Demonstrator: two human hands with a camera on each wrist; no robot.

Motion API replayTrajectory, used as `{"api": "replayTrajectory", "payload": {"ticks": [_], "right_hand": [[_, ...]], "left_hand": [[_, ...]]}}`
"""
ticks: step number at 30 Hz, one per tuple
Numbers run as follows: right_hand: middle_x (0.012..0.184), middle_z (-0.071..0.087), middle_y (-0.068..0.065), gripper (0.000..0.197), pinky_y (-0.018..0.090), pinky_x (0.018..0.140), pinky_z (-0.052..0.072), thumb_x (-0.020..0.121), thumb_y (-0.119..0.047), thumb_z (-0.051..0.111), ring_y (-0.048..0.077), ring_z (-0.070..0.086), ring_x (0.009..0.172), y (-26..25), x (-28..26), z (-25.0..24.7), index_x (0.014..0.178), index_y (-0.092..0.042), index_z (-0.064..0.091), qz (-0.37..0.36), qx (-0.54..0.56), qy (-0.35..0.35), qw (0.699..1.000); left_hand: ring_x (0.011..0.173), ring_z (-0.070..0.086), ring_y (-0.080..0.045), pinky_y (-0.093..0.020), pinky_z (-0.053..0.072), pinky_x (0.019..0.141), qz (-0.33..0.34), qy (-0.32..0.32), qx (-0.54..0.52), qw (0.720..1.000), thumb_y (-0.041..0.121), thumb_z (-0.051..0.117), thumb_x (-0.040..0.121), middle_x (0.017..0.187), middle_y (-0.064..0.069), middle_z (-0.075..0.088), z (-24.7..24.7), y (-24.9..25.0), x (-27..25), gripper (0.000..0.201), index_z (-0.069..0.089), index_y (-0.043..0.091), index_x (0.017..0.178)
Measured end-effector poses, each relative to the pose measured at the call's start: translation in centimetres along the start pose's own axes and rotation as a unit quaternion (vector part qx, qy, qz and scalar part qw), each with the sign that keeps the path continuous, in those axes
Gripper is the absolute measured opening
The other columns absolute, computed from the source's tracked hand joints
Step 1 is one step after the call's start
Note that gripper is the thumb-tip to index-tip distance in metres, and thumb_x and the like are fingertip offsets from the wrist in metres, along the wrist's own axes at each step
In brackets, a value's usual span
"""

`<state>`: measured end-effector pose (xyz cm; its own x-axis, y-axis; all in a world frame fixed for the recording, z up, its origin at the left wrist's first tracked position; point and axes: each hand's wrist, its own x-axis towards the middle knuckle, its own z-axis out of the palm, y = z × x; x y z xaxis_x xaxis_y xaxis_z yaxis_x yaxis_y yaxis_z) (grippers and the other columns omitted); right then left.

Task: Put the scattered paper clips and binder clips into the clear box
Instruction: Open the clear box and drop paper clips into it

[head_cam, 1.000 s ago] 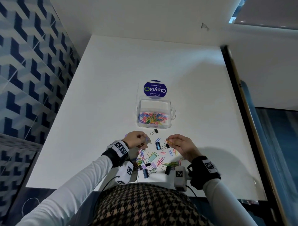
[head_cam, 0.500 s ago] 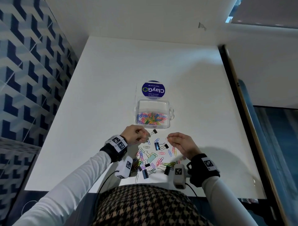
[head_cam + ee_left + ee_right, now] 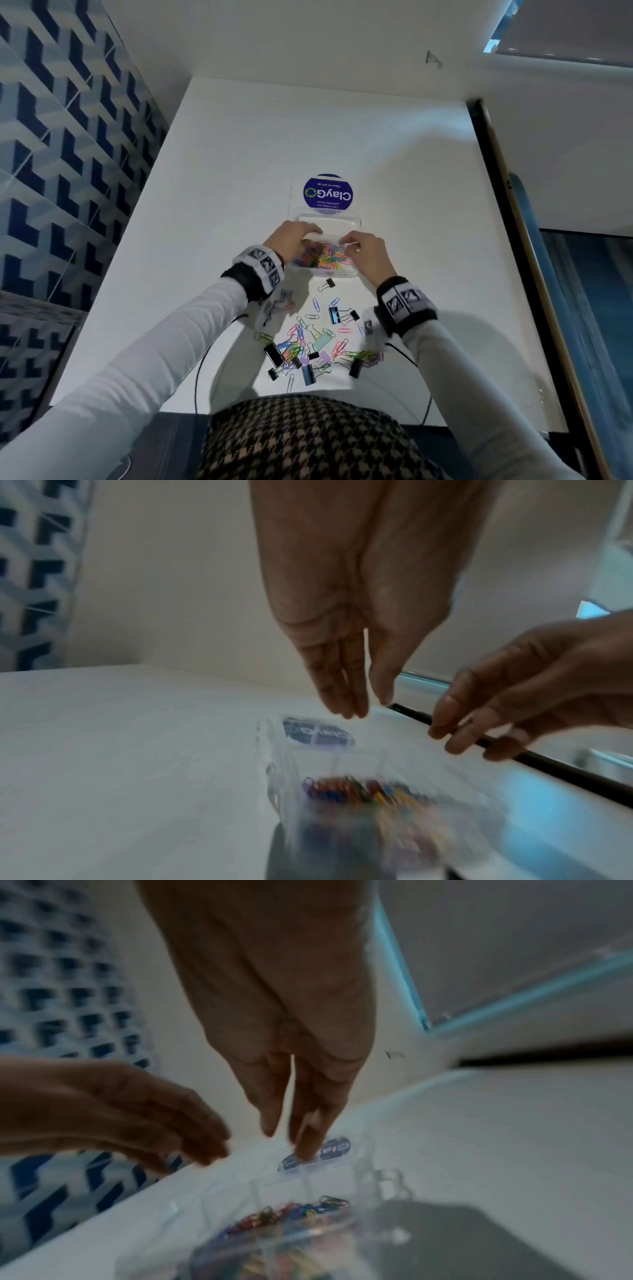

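Both the left hand [image 3: 296,240] and right hand [image 3: 363,251] hover over the clear box [image 3: 354,224], fingers extended and slack, holding nothing visible, while the scattered clips [image 3: 308,339] lie on the tabletop [image 3: 222,178] behind them, towards the person, about equally near either hand.

office pantry; clean-up sticker [image 3: 327,194], white table [image 3: 212,192]

clear box [image 3: 359,818] blurred, left hand [image 3: 294,240] covering its corner

Both hands, left [image 3: 295,240] and right [image 3: 363,251], have moved from the scattered clips to over the clear box [image 3: 352,224], fingers now loose.
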<state>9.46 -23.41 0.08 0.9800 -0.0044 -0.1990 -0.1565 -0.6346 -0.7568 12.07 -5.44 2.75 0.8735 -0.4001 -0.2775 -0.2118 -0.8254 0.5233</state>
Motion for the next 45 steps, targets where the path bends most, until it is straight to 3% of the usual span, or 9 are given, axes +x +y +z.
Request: {"api": "replayTrajectory", "payload": {"ticks": [5,10,15,19,24,29,34,41,45], "right_hand": [[0.096,0.065,0.012,0.013,0.042,0.081,0.049,0.082,-0.004,0.058,0.029,0.06,0.092,5.6,-4.9,-1.7,0.092,-0.01,0.064,-0.043,-0.155,-0.111,0.981],[0.109,0.058,0.013,0.047,0.041,0.068,0.055,0.066,0.001,0.075,0.028,0.055,0.1,8.8,-8.7,-2.2,0.11,-0.006,0.059,-0.146,-0.265,-0.193,0.933],[0.093,0.056,0.018,0.043,0.041,0.06,0.05,0.066,-0.019,0.079,0.035,0.057,0.079,9.0,-9.5,-0.3,0.096,0.002,0.056,-0.094,-0.226,-0.077,0.966],[0.077,0.057,0.019,0.057,0.038,0.051,0.047,0.048,-0.023,0.088,0.034,0.055,0.063,8.2,-10.4,2.3,0.082,0.003,0.051,-0.014,-0.24,-0.051,0.969],[0.094,0.058,0.019,0.026,0.041,0.07,0.045,0.074,-0.002,0.066,0.036,0.056,0.086,8.0,-10.5,3.5,0.096,0.001,0.053,0.036,-0.204,-0.025,0.978],[0.097,0.061,0.016,0.015,0.038,0.075,0.043,0.081,-0.007,0.055,0.036,0.054,0.092,7.9,-10.2,3.3,0.096,-0.004,0.057,0.073,-0.196,-0.045,0.977],[0.097,0.064,0.015,0.014,0.035,0.073,0.042,0.084,-0.006,0.05,0.035,0.055,0.091,8.1,-10.3,2.6,0.093,-0.006,0.06,0.072,-0.193,-0.038,0.978],[0.091,0.064,0.014,0.012,0.033,0.069,0.043,0.082,-0.005,0.051,0.034,0.056,0.086,8.6,-9.8,1.6,0.089,-0.006,0.061,0.058,-0.21,-0.04,0.975],[0.088,0.064,0.014,0.009,0.033,0.066,0.038,0.082,-0.005,0.053,0.035,0.056,0.085,8.8,-10.0,1.4,0.086,-0.006,0.061,0.045,-0.211,-0.038,0.976]], "left_hand": [[0.11,0.056,-0.026,-0.04,0.046,0.098,0.033,-0.128,0.032,0.991,0.013,0.053,0.088,0.121,-0.009,0.057,5.5,-0.8,-4.8,0.029,0.056,0.011,0.117],[0.117,0.039,-0.026,-0.038,0.049,0.082,0.067,-0.155,0.138,0.976,0.01,0.06,0.081,0.127,-0.012,0.039,8.9,-0.8,-5.3,0.042,0.044,0.008,0.12],[0.111,0.046,-0.026,-0.03,0.031,0.07,0.082,-0.11,0.158,0.978,-0.003,0.043,0.085,0.119,-0.012,0.048,8.9,-0.1,-5.0,0.024,0.05,0.006,0.106],[0.108,0.047,-0.028,-0.031,0.034,0.072,0.053,-0.124,0.138,0.981,-0.007,0.049,0.077,0.115,-0.013,0.05,9.2,0.0,-5.3,0.028,0.051,0.006,0.103],[0.103,0.053,-0.032,-0.035,0.043,0.083,0.006,-0.149,0.049,0.988,-0.002,0.049,0.078,0.11,-0.016,0.056,9.5,-0.4,-5.5,0.023,0.054,0.007,0.099],[0.084,0.052,-0.011,-0.008,0.034,0.062,-0.036,-0.1,-0.065,0.992,-0.004,0.051,0.08,0.095,-0.006,0.067,7.4,-1.2,-5.5,0.019,0.062,0.011,0.084],[0.085,0.052,-0.018,-0.022,0.039,0.069,-0.067,-0.08,-0.045,0.994,0.002,0.053,0.083,0.103,-0.015,0.067,4.7,-3.6,-5.8,0.012,0.062,0.006,0.09],[0.111,0.048,-0.022,-0.02,0.041,0.075,0.118,-0.202,0.14,0.962,0.009,0.049,0.087,0.116,-0.009,0.052,6.4,-3.0,-8.0,0.02,0.058,0.007,0.104],[0.114,0.046,-0.027,-0.042,0.05,0.083,0.211,-0.209,0.226,0.928,0.006,0.047,0.087,0.123,-0.012,0.048,7.4,-3.1,-7.7,0.032,0.052,0.006,0.118]]}}
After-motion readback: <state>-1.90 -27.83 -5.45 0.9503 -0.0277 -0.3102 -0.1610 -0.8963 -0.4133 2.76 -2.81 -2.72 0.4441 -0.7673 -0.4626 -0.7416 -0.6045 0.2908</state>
